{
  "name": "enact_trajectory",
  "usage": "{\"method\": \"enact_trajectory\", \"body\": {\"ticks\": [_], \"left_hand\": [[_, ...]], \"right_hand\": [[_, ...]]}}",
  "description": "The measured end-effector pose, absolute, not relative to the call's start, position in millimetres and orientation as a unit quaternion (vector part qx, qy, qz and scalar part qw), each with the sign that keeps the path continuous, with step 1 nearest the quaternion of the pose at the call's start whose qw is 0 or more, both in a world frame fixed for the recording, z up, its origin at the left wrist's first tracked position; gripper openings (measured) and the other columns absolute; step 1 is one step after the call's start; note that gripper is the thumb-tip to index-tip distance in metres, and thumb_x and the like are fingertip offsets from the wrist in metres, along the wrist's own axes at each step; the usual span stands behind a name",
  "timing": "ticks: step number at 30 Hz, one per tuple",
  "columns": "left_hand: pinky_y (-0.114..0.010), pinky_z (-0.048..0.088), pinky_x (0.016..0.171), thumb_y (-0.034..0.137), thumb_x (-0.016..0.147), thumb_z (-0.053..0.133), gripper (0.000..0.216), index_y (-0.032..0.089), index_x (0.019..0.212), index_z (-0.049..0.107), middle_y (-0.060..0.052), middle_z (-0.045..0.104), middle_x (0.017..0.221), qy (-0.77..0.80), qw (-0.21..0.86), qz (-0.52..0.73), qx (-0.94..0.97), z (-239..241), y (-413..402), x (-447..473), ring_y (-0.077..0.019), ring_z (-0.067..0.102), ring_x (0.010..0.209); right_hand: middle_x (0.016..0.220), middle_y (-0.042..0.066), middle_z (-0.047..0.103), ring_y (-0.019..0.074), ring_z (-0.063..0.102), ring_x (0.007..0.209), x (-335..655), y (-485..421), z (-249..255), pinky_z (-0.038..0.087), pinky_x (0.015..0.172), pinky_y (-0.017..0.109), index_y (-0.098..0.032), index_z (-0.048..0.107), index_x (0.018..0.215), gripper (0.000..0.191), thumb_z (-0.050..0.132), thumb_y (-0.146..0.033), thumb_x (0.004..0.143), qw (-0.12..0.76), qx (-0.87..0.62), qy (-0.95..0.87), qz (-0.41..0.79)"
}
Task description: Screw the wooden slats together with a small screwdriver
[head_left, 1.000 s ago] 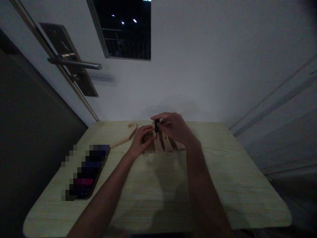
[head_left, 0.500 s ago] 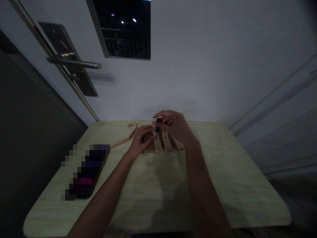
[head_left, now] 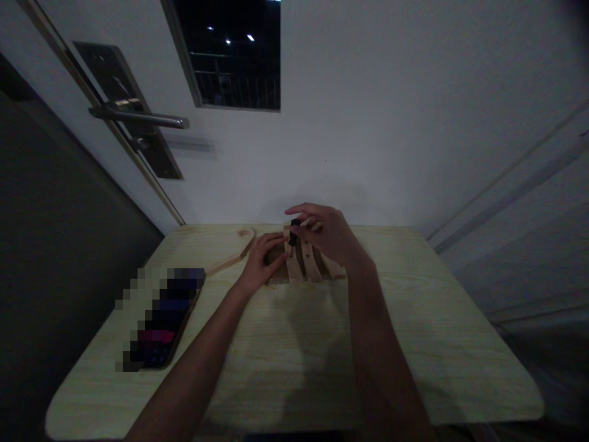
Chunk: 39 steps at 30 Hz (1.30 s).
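Note:
My right hand (head_left: 329, 236) is closed on a small black-handled screwdriver (head_left: 294, 232), pinched between thumb and fingers with one finger raised. Its metal shaft points down at the leftmost curved pale wooden strip (head_left: 294, 270); whether the tip sits in a screw is too small to tell. Several such strips lie across a brown wooden board (head_left: 277, 279), and dark spots show on the middle one. On the left part of the board and the strip's edge rests my left hand (head_left: 260, 261), fingers stretched out and thumb apart, close to the screwdriver's shaft.
A loose hook-shaped wooden strip (head_left: 225, 264) lies left of my left hand. Nearer, a phone (head_left: 168, 325), partly pixelated, lies on the pale wood-grain table (head_left: 437, 344). The table's far edge meets a white door (head_left: 368, 123) with a metal handle (head_left: 151, 118).
My right hand and wrist have turned very slightly, with the screwdriver still over the same strip. My left hand has stayed in place.

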<state>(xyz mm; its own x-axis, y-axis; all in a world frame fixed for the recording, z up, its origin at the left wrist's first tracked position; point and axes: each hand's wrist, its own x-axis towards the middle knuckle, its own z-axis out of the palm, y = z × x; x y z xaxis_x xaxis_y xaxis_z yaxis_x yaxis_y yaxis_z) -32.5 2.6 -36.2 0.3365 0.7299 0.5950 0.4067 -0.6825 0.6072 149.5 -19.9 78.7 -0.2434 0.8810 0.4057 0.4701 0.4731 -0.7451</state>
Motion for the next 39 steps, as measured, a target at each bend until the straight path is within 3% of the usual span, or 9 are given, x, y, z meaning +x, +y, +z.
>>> {"method": "enact_trajectory", "body": {"ticks": [7, 11, 20, 28, 31, 35, 39], "left_hand": [[-0.046, 0.039, 0.1, 0.035, 0.085, 0.058, 0.031, 0.026, 0.115, 0.058, -0.006, 0.059, 0.12, 0.366, 0.171, 0.446, 0.798, -35.6, 2.4, -32.2, -0.0224, 0.051, 0.114], [-0.045, 0.039, 0.101, 0.033, 0.085, 0.059, 0.031, 0.026, 0.115, 0.058, -0.006, 0.059, 0.121, 0.36, 0.178, 0.447, 0.799, -34.5, 1.6, -32.4, -0.0218, 0.051, 0.115], [-0.046, 0.039, 0.1, 0.033, 0.084, 0.059, 0.031, 0.025, 0.114, 0.059, -0.007, 0.059, 0.12, 0.359, 0.181, 0.446, 0.799, -35.0, 2.4, -32.8, -0.0226, 0.051, 0.114], [-0.047, 0.038, 0.101, 0.035, 0.085, 0.058, 0.033, 0.027, 0.116, 0.058, -0.006, 0.058, 0.122, 0.362, 0.171, 0.449, 0.799, -36.6, 2.7, -32.2, -0.0228, 0.051, 0.115], [-0.047, 0.039, 0.101, 0.035, 0.085, 0.057, 0.033, 0.027, 0.116, 0.058, -0.006, 0.058, 0.122, 0.364, 0.171, 0.449, 0.798, -36.7, 2.2, -32.1, -0.0228, 0.05, 0.115], [-0.046, 0.039, 0.101, 0.035, 0.085, 0.057, 0.033, 0.026, 0.117, 0.058, -0.006, 0.058, 0.121, 0.366, 0.17, 0.446, 0.799, -36.0, 1.7, -32.3, -0.0229, 0.05, 0.115], [-0.046, 0.039, 0.1, 0.035, 0.085, 0.057, 0.033, 0.026, 0.117, 0.057, -0.006, 0.058, 0.121, 0.362, 0.168, 0.447, 0.801, -36.9, 2.6, -32.7, -0.0227, 0.05, 0.115]], "right_hand": [[0.073, 0.0, 0.064, 0.0078, 0.053, 0.058, 149.7, -17.7, 77.5, 0.044, 0.057, 0.021, -0.018, 0.069, 0.084, 0.014, 0.067, -0.027, 0.074, 0.414, -0.459, -0.753, 0.227], [0.088, 0.002, 0.067, 0.0094, 0.058, 0.067, 149.6, -16.1, 75.8, 0.048, 0.063, 0.023, -0.018, 0.068, 0.09, 0.017, 0.065, -0.021, 0.074, 0.431, -0.437, -0.752, 0.242], [0.095, 0.005, 0.07, 0.011, 0.064, 0.071, 148.0, -19.8, 77.5, 0.053, 0.068, 0.026, -0.017, 0.069, 0.099, 0.027, 0.052, -0.014, 0.078, 0.422, -0.425, -0.748, 0.285], [0.07, -0.001, 0.061, 0.0076, 0.053, 0.057, 147.2, -19.8, 78.6, 0.043, 0.054, 0.02, -0.019, 0.067, 0.097, 0.024, 0.066, -0.026, 0.074, 0.408, -0.449, -0.749, 0.265], [0.065, -0.002, 0.057, 0.0073, 0.051, 0.057, 147.3, -19.2, 77.8, 0.042, 0.055, 0.02, -0.018, 0.067, 0.088, 0.019, 0.067, -0.03, 0.074, 0.409, -0.443, -0.759, 0.248], [0.072, 0.0, 0.06, 0.0075, 0.052, 0.059, 147.4, -16.7, 75.8, 0.044, 0.059, 0.022, -0.017, 0.067, 0.081, 0.015, 0.067, -0.031, 0.074, 0.42, -0.441, -0.76, 0.226], [0.085, 0.002, 0.066, 0.0081, 0.056, 0.062, 146.1, -16.9, 77.3, 0.046, 0.058, 0.022, -0.018, 0.067, 0.086, 0.015, 0.066, -0.028, 0.074, 0.436, -0.421, -0.751, 0.26]]}}
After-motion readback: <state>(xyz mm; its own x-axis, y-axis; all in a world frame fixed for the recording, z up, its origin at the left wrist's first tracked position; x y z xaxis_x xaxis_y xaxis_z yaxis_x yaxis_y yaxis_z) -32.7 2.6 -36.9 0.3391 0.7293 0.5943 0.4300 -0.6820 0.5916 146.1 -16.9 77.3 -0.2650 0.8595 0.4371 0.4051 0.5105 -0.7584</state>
